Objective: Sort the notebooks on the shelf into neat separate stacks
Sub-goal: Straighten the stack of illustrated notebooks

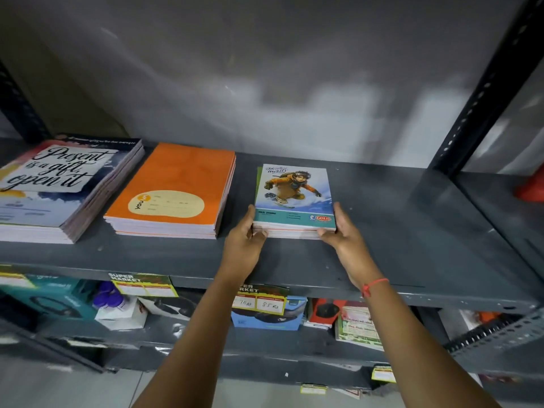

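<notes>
Three notebook stacks lie on the dark grey shelf (397, 231). At the left is a tall stack topped by a cover reading "Present is a gift, open it" (56, 184). In the middle sits an orange stack (176, 187). To its right is a smaller stack topped by a snowboarder cover (294, 195). My left hand (245, 241) grips this small stack at its front left corner. My right hand (344, 234) grips its front right corner. A green cover peeks out at the stack's left edge.
A black slotted upright (485, 89) stands at the shelf's right rear, with a red object (531, 187) beyond it. The shelf below holds boxed goods (268, 316) and price labels (259, 301). Bare shelf lies right of the small stack.
</notes>
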### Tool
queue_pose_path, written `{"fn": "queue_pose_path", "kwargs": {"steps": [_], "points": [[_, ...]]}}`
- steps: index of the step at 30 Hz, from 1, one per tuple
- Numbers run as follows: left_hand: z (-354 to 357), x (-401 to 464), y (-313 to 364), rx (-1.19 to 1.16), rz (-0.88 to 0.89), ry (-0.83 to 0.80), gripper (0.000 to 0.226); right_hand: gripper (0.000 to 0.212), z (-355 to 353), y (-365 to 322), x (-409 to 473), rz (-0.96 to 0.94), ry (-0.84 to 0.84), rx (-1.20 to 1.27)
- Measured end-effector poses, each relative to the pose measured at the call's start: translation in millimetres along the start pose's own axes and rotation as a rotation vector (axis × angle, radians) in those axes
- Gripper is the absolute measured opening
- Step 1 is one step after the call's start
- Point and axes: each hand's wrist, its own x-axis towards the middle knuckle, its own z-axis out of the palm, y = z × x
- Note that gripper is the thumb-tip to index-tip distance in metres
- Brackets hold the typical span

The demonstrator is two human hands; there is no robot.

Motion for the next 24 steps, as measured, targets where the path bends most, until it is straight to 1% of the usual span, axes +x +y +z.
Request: {"fn": "queue_pose_path", "kwargs": {"steps": [2, 4, 10, 14, 18, 21, 24], "points": [[-3, 0, -2, -0.023, -0.020, -0.006, 0.061, 0.069, -3, 1, -5, -0.005, 0.025, 0.040], [-2, 1, -2, -0.010, -0.016, 0.001, 0.060, 0.067, -3, 3, -6, -0.019, 0.051, 0.027], [5, 4, 0, -0.040, -0.029, 0.143, 0.046, 0.058, 2, 5, -5, -0.020, 0.118, -0.017], [7, 2, 2, -0.011, -0.025, 0.205, 0.043, 0.056, 2, 5, -5, -0.014, 0.136, -0.038], [6, 1, 3, -0.007, -0.015, 0.192, 0.045, 0.056, 2, 2, -6, -0.015, 0.138, -0.071], [6, 0, 2, 0.048, -0.004, 0.134, 0.052, 0.056, 2, 2, -7, -0.012, 0.129, -0.100], [4, 4, 2, 0.037, -0.018, 0.081, 0.052, 0.053, 3, 1, -7, -0.017, 0.131, -0.157]]}}
